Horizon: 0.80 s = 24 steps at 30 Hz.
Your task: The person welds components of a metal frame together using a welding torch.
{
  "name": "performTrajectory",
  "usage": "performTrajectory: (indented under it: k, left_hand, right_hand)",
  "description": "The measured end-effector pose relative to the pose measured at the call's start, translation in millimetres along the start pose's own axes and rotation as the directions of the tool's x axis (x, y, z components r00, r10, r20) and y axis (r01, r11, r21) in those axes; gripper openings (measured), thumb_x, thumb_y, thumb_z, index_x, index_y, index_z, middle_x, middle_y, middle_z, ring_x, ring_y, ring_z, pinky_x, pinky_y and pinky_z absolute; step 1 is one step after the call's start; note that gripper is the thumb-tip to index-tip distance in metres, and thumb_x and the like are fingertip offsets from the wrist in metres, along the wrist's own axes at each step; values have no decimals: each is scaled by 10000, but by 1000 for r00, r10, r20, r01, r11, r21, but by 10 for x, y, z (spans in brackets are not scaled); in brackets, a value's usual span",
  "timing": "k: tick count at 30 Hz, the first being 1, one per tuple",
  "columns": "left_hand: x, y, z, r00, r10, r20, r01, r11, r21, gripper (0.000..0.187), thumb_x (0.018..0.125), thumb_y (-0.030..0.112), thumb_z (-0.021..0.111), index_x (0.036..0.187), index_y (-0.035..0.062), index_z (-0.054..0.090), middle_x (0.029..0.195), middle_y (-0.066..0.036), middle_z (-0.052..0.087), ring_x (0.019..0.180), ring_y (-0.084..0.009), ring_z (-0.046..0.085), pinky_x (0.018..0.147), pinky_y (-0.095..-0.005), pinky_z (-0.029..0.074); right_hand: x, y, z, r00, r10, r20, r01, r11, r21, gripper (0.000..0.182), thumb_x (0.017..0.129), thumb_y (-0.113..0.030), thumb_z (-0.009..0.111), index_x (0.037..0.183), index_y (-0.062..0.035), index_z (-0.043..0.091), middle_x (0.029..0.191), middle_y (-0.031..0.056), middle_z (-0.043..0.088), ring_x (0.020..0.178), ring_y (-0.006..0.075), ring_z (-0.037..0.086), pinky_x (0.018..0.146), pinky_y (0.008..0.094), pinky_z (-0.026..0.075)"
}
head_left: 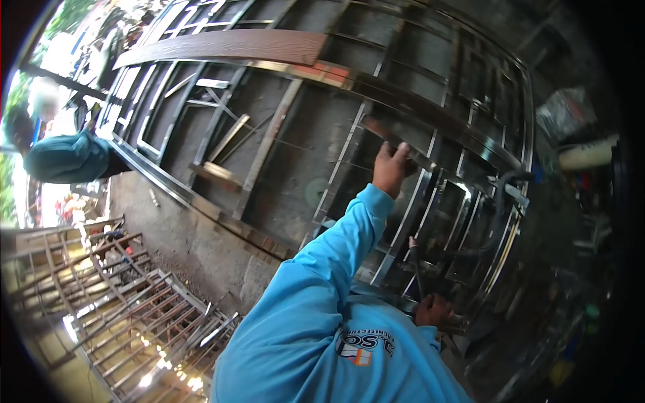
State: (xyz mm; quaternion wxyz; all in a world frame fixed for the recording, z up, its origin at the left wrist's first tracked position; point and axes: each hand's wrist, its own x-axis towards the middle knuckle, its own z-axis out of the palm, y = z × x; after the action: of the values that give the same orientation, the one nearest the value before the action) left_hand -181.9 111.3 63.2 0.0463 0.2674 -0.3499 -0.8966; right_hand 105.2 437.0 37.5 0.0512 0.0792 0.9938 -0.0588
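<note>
My left hand point(392, 169) reaches out over a large metal frame point(346, 158), its thumb and fingers closed on a short brown bar point(377, 129) that lies slantwise across the frame's members. Closer to my body, on the right, my right hand point(433, 310) is wrapped round a thin dark tool point(418, 269), whose tip points up toward the left hand without touching it. A long brown wood-grained plank point(228, 46) rests across the far part of the frame. The exact shape of the tool's grip is hidden in shadow.
Another person point(67, 158) in a teal top is at the left edge of the frame. A dark curved hose point(500, 215) crosses the right side. Stacked metal grilles point(144, 319) lie at lower left, and a clear plastic bag point(566, 114) is at right.
</note>
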Motion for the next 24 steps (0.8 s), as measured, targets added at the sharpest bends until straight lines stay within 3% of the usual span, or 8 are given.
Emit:
performTrajectory:
  k: [2, 5, 10, 15, 17, 19, 21, 24]
  left_hand:
    - [-340, 430, -62, 988, 57, 146, -62, 998, 27, 301, 1010, 258, 647, 1162, 12, 568, 964, -73, 647, 816, -186, 657, 689, -328, 574]
    - [-486, 840, -688, 949, 288, 129, -310, 928, 207, 283, 1009, 259, 650, 1157, 30, 575, 978, -72, 661, 797, -180, 661, 691, -335, 577]
    - [-1098, 1524, -1768, 966, 182, -184, -129, 955, 268, 271, 1014, 244, 639, 1181, 44, 562, 961, -72, 666, 747, -190, 651, 694, -359, 576]
    - [-1378, 1034, -2524, 941, -66, -331, 102, 990, 94, 359, 1021, 217, 623, 1290, 37, 467, 1164, -136, 613, 972, -304, 649, 821, -485, 573]
    - [-1376, 879, -2598, 932, -131, -337, 151, 988, 35, 381, 1019, 217, 629, 1318, 34, 480, 1189, -120, 606, 1023, -301, 640, 850, -480, 559]
    - [-1317, 713, -2670, 931, -64, -358, 127, 980, 155, 368, 1016, 231, 640, 1315, 46, 529, 1129, -102, 636, 987, -284, 643, 848, -461, 546]
    - [-1138, 498, -2815, 940, 81, -333, 45, 934, 355, 350, 1016, 239, 643, 1302, 59, 556, 1088, -93, 651, 941, -261, 646, 817, -435, 549]
    - [-1164, 572, -2694, 932, -79, -353, 141, 978, 153, 302, 1016, 262, 640, 1235, 66, 571, 1010, -71, 650, 822, -201, 622, 725, -381, 549]
  right_hand:
    - [3, -23, 3, 999, 29, 20, -29, 999, -14, 207, 865, -282, 616, 968, -135, 718, 1064, 82, 709, 1092, 337, 577, 1049, 586, 303]
    - [33, -135, -61, 999, 32, 11, -32, 999, -29, 215, 886, -290, 609, 973, -129, 722, 1061, 81, 719, 1096, 349, 585, 1045, 581, 322]
    - [32, -111, -28, 998, 6, -60, -8, 1000, -30, 230, 913, -290, 601, 969, -106, 727, 1040, 96, 737, 1066, 367, 592, 1005, 579, 366]
    - [-38, 127, 31, 985, -121, -126, 140, 979, 150, 228, 927, -269, 616, 985, -59, 682, 1013, 158, 684, 1067, 375, 583, 999, 572, 402]
    - [-233, 14, -170, 949, -257, -184, 267, 963, 33, 220, 922, -233, 619, 1008, -36, 666, 986, 192, 642, 1013, 405, 578, 946, 567, 428]
    - [-544, -98, -397, 908, -373, -193, 359, 927, -105, 220, 919, -225, 616, 1013, -33, 665, 991, 199, 629, 990, 415, 576, 925, 556, 437]
    - [-650, 53, -492, 790, -606, 93, 603, 796, 55, 229, 907, -226, 626, 1020, -31, 667, 982, 189, 649, 956, 410, 600, 889, 527, 464]
    - [-481, -378, -780, 589, -702, 400, 543, 711, 448, 222, 896, -204, 642, 1032, -32, 677, 992, 185, 679, 958, 392, 634, 866, 497, 493]
